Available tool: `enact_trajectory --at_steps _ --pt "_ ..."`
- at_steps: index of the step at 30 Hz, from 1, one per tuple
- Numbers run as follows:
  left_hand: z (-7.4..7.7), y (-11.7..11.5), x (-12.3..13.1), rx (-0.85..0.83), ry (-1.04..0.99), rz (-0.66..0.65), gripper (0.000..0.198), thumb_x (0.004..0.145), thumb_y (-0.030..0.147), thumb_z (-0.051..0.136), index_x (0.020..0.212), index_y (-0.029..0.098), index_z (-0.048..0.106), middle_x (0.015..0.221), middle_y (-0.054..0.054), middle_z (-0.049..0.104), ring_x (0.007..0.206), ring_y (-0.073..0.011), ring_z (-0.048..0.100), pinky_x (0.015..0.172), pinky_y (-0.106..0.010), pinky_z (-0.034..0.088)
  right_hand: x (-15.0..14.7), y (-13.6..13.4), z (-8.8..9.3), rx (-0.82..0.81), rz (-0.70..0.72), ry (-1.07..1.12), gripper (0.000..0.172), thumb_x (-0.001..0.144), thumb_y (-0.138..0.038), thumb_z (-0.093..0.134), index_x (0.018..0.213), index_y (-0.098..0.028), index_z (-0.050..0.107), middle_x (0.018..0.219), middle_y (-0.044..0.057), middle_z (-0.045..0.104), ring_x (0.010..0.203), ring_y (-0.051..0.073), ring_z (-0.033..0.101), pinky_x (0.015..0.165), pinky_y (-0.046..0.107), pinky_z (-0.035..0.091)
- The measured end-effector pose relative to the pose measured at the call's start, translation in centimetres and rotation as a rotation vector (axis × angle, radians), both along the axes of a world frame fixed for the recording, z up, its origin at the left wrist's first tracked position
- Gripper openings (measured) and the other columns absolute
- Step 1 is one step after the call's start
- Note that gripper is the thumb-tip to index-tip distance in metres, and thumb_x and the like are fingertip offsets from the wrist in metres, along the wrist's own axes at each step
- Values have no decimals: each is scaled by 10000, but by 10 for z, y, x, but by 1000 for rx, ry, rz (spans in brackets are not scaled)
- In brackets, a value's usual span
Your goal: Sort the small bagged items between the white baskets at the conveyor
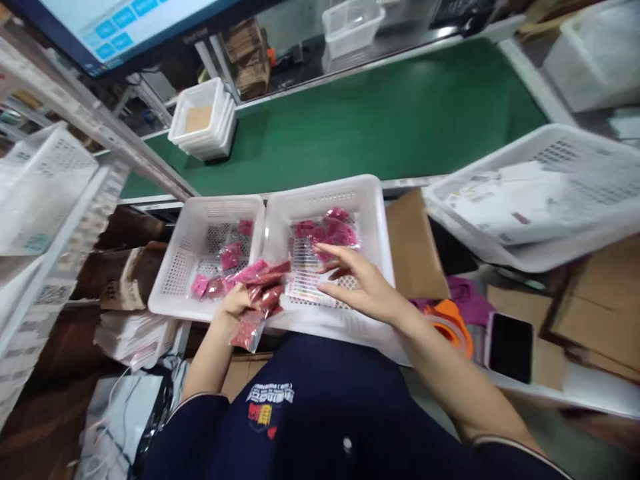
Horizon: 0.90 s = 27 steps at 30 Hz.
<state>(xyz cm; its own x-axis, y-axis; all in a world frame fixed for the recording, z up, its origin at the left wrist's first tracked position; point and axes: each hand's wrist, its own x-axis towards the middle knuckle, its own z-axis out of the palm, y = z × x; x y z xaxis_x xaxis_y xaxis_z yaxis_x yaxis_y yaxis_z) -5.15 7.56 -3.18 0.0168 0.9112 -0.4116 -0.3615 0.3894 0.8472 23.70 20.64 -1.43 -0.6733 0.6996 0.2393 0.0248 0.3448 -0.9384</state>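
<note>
My left hand (237,301) is closed around several small clear bags of red and pink pieces (265,290), held over the front edge between two white plastic baskets. Over the right basket (376,233) my right hand (363,283) hovers with thumb and fingers apart, nothing between them. Pink bagged packets (333,230) lie in a heap at the back of that basket, near a printed sheet with barcode-like lines (305,270). In the left basket (175,257) a few more pink packets (231,255) are scattered on the perforated floor.
Behind the baskets runs a green conveyor belt (360,120) bearing a stack of white trays (207,123). A large white basket with white papers (510,200) stands at right. Nearby are a cardboard flap (415,247), an orange tape dispenser (453,327) and a phone (511,347). A monitor (125,30) hangs upper left.
</note>
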Motion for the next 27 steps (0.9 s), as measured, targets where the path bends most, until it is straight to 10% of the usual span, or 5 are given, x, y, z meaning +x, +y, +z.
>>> enact_trajectory --at_steps 11,16,19,22,27 --pt "-47 18 59 75 -144 -648 647 615 330 1016 1226 221 833 1353 -160 772 1261 -357 728 1118 -453 558 18 -1 10 -68 363 -82 226 993 -336 712 1117 -183 822 990 60 819 834 155 719 696 264 524" --pt "-45 9 63 -45 -282 -628 843 572 331 1048 1355 203 764 1273 -176 788 1047 -321 787 922 -385 633 25 3 21 43 -57 -5 250 1013 -427 705 940 -202 785 880 45 781 804 185 706 782 331 574" --pt "-41 6 64 -90 -385 -612 882 549 387 1060 1353 186 756 1147 -154 800 869 -276 781 807 -385 655 37 14 24 225 -334 -78 576 889 -585 823 1323 -222 717 1345 128 730 1198 303 689 1052 474 565" --pt "-43 6 65 -85 -378 -572 869 536 408 1063 1321 182 769 1146 -160 798 904 -283 779 832 -393 650 40 7 20 219 -23 -129 1001 805 -686 862 1610 -223 490 1600 174 560 1352 325 630 1108 479 553" --pt "-56 13 66 122 -216 -615 708 559 290 1029 1222 179 805 1242 -147 790 1098 -303 757 997 -384 587 20 -28 9 190 343 -196 311 1088 -408 601 1230 -204 788 1004 81 791 917 197 722 843 324 558"
